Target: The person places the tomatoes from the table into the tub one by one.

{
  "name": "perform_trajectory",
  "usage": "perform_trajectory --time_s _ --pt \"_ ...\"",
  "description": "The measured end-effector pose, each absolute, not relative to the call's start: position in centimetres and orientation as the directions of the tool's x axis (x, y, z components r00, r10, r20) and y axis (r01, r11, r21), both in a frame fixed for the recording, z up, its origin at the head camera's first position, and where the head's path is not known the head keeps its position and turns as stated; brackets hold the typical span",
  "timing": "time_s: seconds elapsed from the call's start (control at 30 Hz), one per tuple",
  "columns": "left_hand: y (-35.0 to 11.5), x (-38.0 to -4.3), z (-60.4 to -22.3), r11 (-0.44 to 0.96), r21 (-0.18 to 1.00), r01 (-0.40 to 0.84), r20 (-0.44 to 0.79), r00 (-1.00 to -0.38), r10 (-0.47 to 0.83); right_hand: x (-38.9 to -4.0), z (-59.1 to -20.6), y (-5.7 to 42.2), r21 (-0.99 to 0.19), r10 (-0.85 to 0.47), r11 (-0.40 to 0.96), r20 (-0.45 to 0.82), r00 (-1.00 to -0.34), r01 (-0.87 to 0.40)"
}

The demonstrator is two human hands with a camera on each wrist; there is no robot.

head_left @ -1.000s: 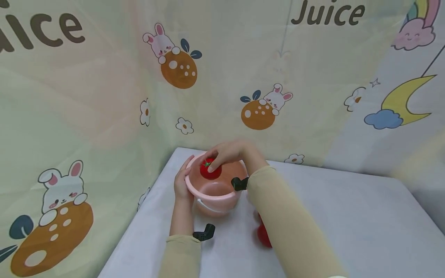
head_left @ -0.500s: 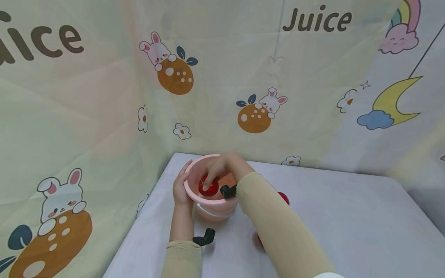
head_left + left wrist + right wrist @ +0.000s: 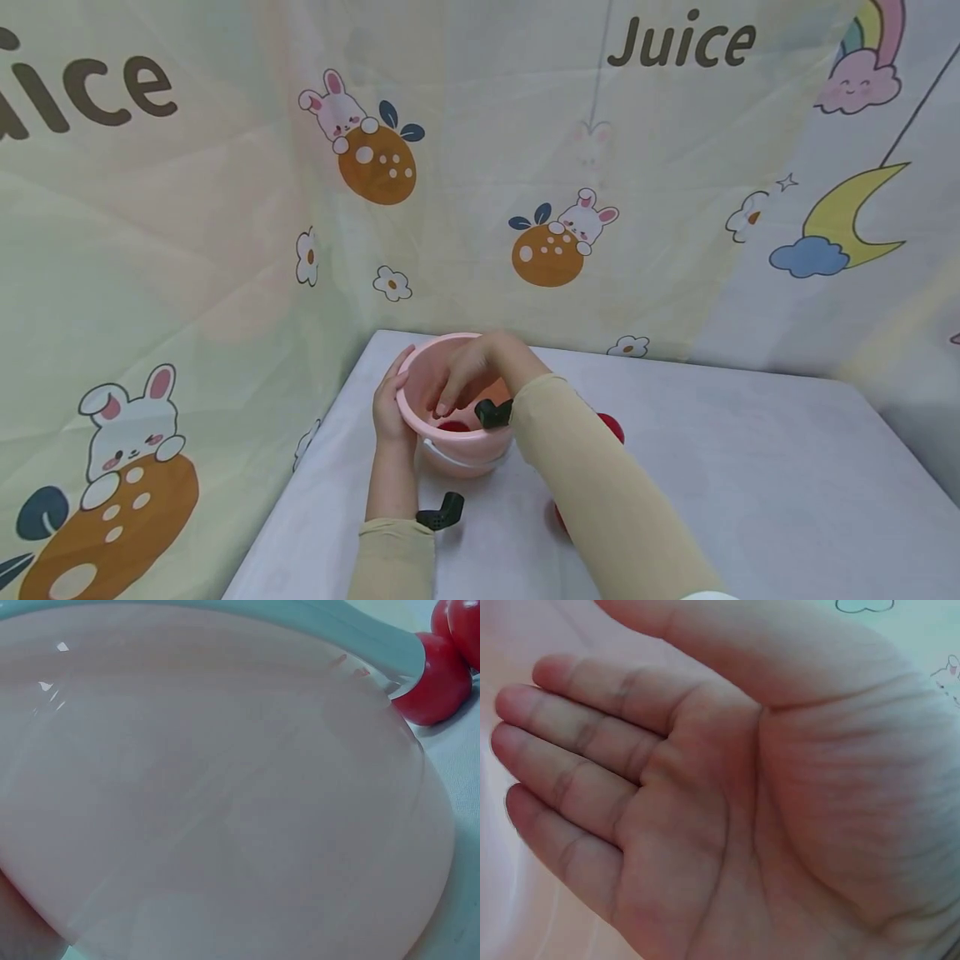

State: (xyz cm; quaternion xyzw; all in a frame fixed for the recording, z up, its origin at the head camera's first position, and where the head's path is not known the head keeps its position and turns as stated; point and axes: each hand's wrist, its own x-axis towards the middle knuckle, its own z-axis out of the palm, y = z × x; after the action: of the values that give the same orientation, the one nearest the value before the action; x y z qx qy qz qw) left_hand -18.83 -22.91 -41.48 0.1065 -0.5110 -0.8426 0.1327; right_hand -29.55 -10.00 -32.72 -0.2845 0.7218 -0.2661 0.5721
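- Holding the pink bucket point(image 3: 459, 463) at its left side with the left hand point(image 3: 391, 407), fingers cupped along the outer wall near the rim, presumably to steady it.
- Inside the bucket, just above the bottom: the right hand point(image 3: 471, 369), with straight, loose fingers and a bare palm in the right wrist view, gripping nothing visible; probably that deep to spare a drop.
- Below those fingers, in the bucket: one red rounded thing point(image 3: 453, 426) (mostly hidden by the front rim).
- On the white table point(image 3: 712, 467), right of the bucket: a far red thing point(image 3: 612, 427) and a near red thing point(image 3: 560, 518), partly behind the right sleeve point(image 3: 600, 475), seemingly within easy reach.
- Against the bucket's front: the white handle point(image 3: 459, 460), folded down, likely to leave the mouth unobstructed.
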Motion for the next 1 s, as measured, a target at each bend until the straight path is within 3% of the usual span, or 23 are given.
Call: perform_trajectory --time_s 0.2,0.37,0.47,0.73,1.0 --pt "-22.8 -18.8 -41.6 -0.450 0.886 0.115 -0.042 -0.945 -0.326 -29.4 -32.7 -9.7 -0.723 -0.730 0.682 -0.666 -0.157 -0.105" --pt "-22.8 -18.8 -41.6 -0.458 0.881 0.118 -0.038 -0.948 -0.317 -29.1 -31.8 -9.2 -0.742 -0.750 0.659 -0.637 -0.179 -0.122" --pt "-22.9 -18.8 -41.6 -0.456 0.883 0.114 -0.044 -0.946 -0.321 -28.9 -30.9 -8.9 -0.767 -0.792 0.609 -0.577 -0.198 -0.202" --pt "-22.8 -18.7 -41.5 -0.462 0.880 0.112 -0.043 -0.950 -0.310 -28.7 -28.8 -5.7 -0.717 -0.861 0.506 -0.387 -0.330 -0.479" --pt "-22.7 -18.6 -41.4 -0.475 0.869 0.137 -0.020 -0.951 -0.309 -28.7 -29.4 -0.7 -0.755 -0.863 0.446 -0.221 -0.455 -0.480"
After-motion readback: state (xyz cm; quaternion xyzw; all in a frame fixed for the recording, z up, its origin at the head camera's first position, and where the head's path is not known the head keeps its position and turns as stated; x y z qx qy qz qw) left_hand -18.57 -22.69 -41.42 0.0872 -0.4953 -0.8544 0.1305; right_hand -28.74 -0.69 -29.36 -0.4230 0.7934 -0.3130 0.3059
